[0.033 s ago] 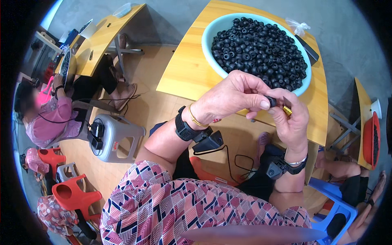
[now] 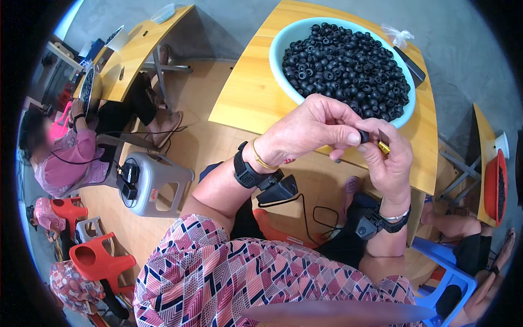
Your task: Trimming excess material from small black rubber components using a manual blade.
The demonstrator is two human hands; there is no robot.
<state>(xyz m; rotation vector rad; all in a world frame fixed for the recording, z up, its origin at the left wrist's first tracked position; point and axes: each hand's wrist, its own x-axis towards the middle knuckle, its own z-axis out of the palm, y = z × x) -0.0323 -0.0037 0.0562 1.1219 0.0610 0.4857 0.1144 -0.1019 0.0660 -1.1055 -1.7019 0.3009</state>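
Thumb and fingers of my left hand [image 2: 318, 125] pinch a small round black part [image 2: 363, 137] over the table's near edge. Close against it is my right hand [image 2: 391, 166], its fingers curled round a small yellow tool [image 2: 384, 147] with a thin flat end; its exact kind is partly hidden. Just beyond both hands a light turquoise basin [image 2: 278, 57] stands on the yellow wooden table [image 2: 245, 87]. Heaped in it are many more black parts [image 2: 343, 71], rounded and with holes.
A dark flat object [image 2: 409, 66] and a clear plastic bag [image 2: 397, 36] lie behind the basin. On the left are a grey stool [image 2: 158, 182], a red stool [image 2: 101, 261] and a person seated at another table [image 2: 143, 43]. A red basin [image 2: 494, 188] stands at the right.
The black part has shifted slightly between my fingertips. Both hands have stayed in nearly the same place.
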